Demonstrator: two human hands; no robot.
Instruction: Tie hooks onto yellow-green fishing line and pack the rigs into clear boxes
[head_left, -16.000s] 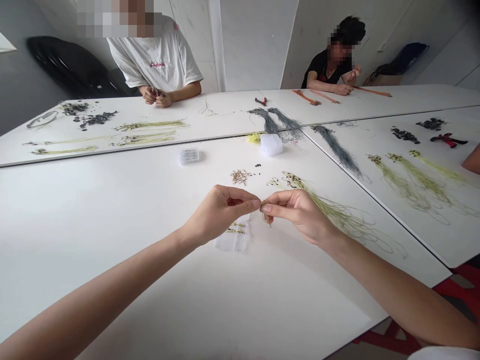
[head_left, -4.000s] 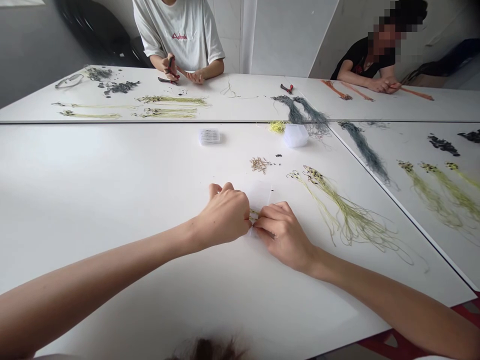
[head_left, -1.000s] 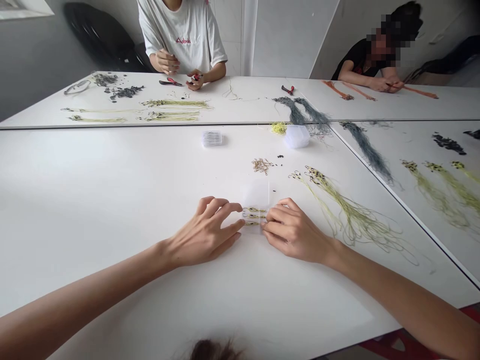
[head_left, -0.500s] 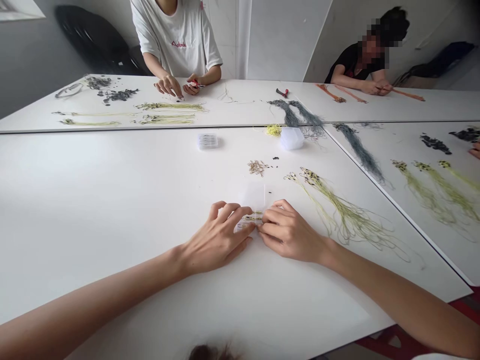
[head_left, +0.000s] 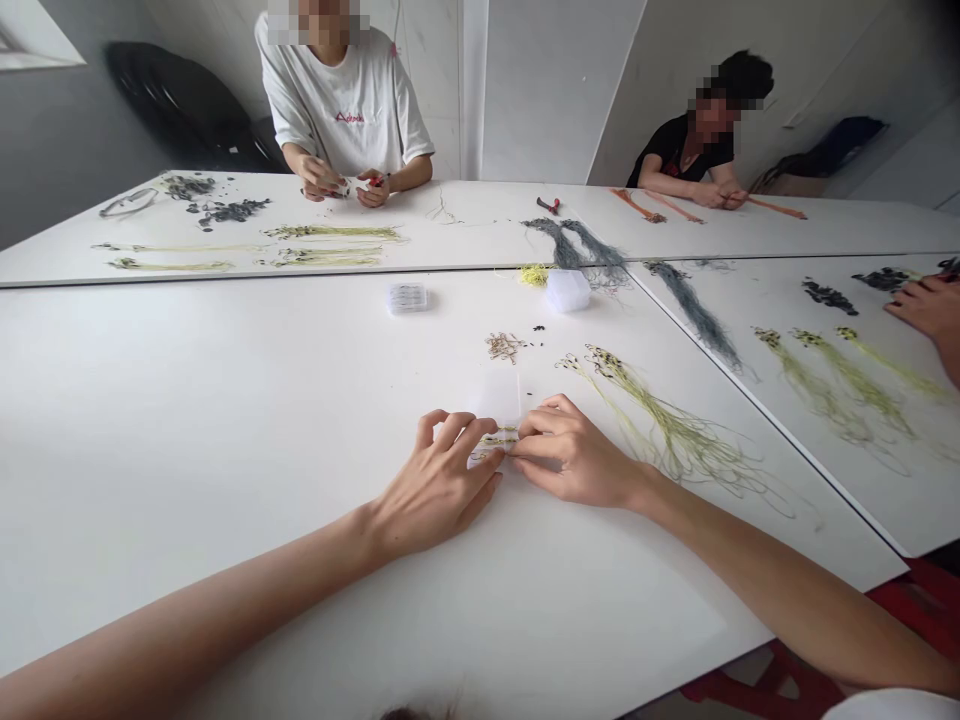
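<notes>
A small clear plastic box point(head_left: 498, 392) lies before me with its lid up. Inside it are several fishing hooks point(head_left: 489, 441) with yellow-green line, partly covered by my fingers. My left hand point(head_left: 448, 470) grips the box from the left, thumb at the near edge and bent fingers over the far side. At the box's right end my right hand point(head_left: 576, 452) is closed, its fingertips pinched at what appears to be yellow-green fishing line; the exact hold is mostly hidden. Right of that hand lies a bundle of hooked yellow-green lines point(head_left: 660, 415).
Beyond the box are a pile of loose brass-coloured pieces point(head_left: 505, 346), a closed clear box point(head_left: 407, 298) holding rows of items, and a white plastic box point(head_left: 568, 291). Grey-blue line bundles point(head_left: 694, 310) cross the table seam. Co-workers handle things opposite; another person's hand point(head_left: 930, 315) is at right.
My view has tilted up and shifted slightly right. My hands stay at the box with almost the same grip. The co-worker in white has lifted their hands closer together; a hand at right shows more.
</notes>
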